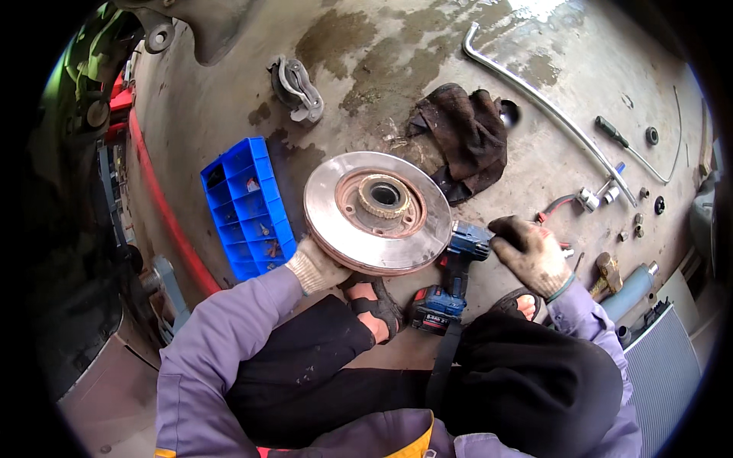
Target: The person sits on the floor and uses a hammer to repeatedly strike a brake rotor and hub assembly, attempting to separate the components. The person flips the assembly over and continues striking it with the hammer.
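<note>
A brake disc (324, 202) with a shiny rim and a rusty hub is tilted up in front of me. My left hand (317, 267), in a dirty white work glove, is closed on its lower left edge; the fingers go out of sight beneath it. My right hand (533, 258), also gloved, is right of the disc with thumb and fingers apart and nothing visible between them. Beside its fingertips is a blue and black cordless power tool (456, 267) with a battery at its base, between my feet. The disc hides a little of the tool's front.
A blue compartment tray (267, 174) with small parts lies left. Beyond are a brake caliper bracket (296, 90) and a dark rag (467, 137). On the right lie a long metal bar (534, 98), several sockets, a hammer (608, 272), a shock absorber (630, 292) and a radiator (664, 374).
</note>
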A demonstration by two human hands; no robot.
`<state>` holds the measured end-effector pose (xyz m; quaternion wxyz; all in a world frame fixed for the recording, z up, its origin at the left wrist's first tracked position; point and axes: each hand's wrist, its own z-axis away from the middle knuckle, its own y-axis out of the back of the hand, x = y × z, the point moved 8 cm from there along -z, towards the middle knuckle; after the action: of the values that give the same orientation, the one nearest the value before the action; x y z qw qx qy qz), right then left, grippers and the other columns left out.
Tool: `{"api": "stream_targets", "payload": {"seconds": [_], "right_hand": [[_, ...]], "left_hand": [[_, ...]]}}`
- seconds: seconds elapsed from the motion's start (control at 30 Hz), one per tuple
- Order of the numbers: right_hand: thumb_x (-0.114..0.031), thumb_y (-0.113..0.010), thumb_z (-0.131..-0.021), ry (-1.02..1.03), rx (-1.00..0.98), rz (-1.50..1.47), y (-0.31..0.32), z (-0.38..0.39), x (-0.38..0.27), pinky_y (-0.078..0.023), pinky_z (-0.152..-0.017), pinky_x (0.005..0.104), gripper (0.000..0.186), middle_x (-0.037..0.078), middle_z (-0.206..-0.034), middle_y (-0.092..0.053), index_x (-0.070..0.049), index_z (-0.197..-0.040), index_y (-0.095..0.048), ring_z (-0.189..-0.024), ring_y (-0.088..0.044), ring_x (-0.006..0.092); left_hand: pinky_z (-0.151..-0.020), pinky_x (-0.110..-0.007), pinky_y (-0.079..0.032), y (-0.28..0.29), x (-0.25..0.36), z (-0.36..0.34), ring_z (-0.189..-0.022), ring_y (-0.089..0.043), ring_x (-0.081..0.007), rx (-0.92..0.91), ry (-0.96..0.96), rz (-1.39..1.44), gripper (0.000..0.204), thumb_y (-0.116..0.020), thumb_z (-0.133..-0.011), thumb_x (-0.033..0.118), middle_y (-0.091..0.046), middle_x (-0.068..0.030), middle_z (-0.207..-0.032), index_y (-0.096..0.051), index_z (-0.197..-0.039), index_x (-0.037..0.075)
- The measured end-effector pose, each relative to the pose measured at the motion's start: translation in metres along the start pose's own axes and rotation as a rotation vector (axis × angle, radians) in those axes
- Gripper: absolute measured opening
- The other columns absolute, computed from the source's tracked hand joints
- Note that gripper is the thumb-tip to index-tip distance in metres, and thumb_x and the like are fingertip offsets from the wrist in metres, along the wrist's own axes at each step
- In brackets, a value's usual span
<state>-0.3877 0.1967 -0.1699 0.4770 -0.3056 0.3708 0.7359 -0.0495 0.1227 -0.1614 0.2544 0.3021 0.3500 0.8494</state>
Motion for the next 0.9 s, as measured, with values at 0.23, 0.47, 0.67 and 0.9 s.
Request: {"api": "stream_targets", "payload": {"seconds": [0.23,0.47,0.67,0.9], "right_hand": [[-0.029,-0.076,-0.087,0.397,-0.047,0.2,-0.048,-0.004,-0.039,-0.056,-0.085,0.0464,0.053,0.019,-0.107,-0.07,-0.006,-0.132,-0.062,-0.1,-0.069,0.0367],[-0.042,-0.086,-0.073,0.624,0.035,0.424,-0.052,-0.014,-0.078,-0.055,-0.079,0.0463,0.083,0.018,-0.103,-0.067,0.0,-0.138,-0.055,-0.094,-0.067,0.0371],[-0.03,-0.079,-0.077,0.438,0.129,0.545,-0.024,-0.03,-0.07,-0.056,-0.077,0.0453,0.061,0.014,-0.1,-0.066,-0.006,-0.13,-0.061,-0.093,-0.069,0.0342],[-0.026,-0.078,-0.079,0.384,0.219,0.474,-0.007,-0.04,-0.074,-0.057,-0.075,0.0443,0.045,0.016,-0.102,-0.07,-0.008,-0.119,-0.068,-0.089,-0.071,0.0368]], "left_hand": [[-0.114,-0.038,-0.046,0.01,-0.026,-0.001,-0.136,-0.055,-0.0231,-0.217,0.148,0.138,0.058,-0.057,-0.09,0.057,-0.062,-0.0008,-0.144,-0.062,-0.139,0.028],[-0.083,-0.044,-0.059,0.081,0.036,-0.032,-0.096,-0.072,-0.0313,0.011,-0.139,-0.046,0.027,-0.072,-0.075,0.031,-0.075,-0.0097,-0.1,-0.079,-0.096,0.016],[-0.073,-0.048,-0.058,0.111,0.061,-0.056,-0.076,-0.069,-0.0367,0.157,-0.072,0.072,0.02,-0.066,-0.075,0.021,-0.068,-0.0167,-0.075,-0.075,-0.088,0.008],[-0.079,-0.048,-0.058,0.121,0.053,-0.07,-0.085,-0.07,-0.0386,0.208,0.004,0.153,0.023,-0.064,-0.076,0.021,-0.071,-0.0187,-0.084,-0.076,-0.09,0.007]]}}
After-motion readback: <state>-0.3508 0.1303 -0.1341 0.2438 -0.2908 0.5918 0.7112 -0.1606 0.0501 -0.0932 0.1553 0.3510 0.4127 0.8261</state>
